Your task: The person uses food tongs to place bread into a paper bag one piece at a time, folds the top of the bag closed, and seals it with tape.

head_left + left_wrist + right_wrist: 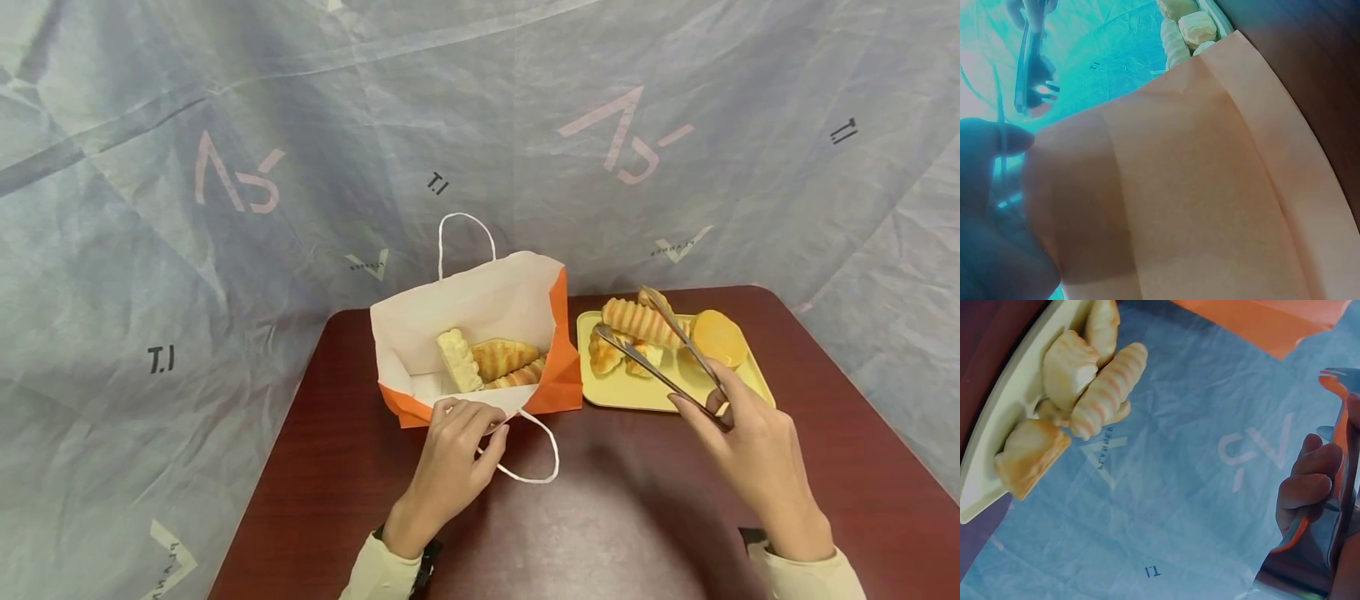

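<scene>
My left hand (453,446) pinches the near rim of an orange paper bag (564,375) with a white inside, by its white cord handle (553,446). Inside the bag lie a pale bread stick (457,360), a golden bread (501,357) and a ridged roll, partly hidden by the rim. In my right hand (765,450) are metal tongs (675,387), their arms spread apart over a yellow tray (618,393). The tongs' tips overlap a ridged bread roll (641,323) in the head view. The left wrist view mostly shows the bag's side (1179,175).
Beside the ridged roll, the tray also bears a round yellow bun (718,337), a golden bread piece (604,354) and other pieces. A dark red table (322,467) carries the bag and tray. Grey printed sheeting (337,150) hangs behind and at both sides.
</scene>
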The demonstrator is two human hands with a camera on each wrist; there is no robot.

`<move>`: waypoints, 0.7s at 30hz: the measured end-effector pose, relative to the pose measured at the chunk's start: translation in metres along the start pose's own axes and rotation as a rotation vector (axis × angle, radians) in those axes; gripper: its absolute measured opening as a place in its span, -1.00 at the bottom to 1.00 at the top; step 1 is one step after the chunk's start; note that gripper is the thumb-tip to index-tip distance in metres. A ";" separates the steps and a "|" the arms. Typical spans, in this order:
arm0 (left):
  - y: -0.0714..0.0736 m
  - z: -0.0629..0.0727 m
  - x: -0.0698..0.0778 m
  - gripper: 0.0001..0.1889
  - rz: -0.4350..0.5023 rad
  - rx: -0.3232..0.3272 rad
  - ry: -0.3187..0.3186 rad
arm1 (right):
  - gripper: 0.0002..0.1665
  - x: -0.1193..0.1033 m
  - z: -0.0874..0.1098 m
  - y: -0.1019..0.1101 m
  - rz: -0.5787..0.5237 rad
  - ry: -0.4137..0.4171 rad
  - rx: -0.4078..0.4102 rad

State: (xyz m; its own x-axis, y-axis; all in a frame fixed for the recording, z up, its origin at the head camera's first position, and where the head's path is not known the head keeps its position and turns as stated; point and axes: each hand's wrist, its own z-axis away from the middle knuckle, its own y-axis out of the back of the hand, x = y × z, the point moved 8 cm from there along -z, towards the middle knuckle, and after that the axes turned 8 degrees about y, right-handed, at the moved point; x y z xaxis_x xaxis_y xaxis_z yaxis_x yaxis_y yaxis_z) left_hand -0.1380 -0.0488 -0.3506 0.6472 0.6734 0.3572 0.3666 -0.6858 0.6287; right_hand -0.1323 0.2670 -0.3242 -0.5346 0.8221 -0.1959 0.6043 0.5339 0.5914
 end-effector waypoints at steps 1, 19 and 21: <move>0.000 0.000 0.000 -0.96 0.002 0.001 0.000 | -0.31 0.001 0.001 0.001 0.007 0.001 0.005; 0.000 0.002 -0.003 -0.95 0.017 -0.003 0.013 | -0.25 0.034 0.019 0.000 0.102 -0.036 0.020; 0.000 0.002 -0.004 -0.96 0.019 -0.002 0.014 | -0.25 0.038 0.022 0.001 0.117 -0.039 0.017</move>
State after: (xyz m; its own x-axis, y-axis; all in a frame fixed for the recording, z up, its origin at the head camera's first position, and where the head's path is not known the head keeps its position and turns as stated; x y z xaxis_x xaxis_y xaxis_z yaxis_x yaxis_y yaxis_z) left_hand -0.1392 -0.0520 -0.3536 0.6445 0.6643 0.3787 0.3528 -0.6977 0.6235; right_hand -0.1391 0.3031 -0.3489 -0.4369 0.8857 -0.1569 0.6710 0.4371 0.5989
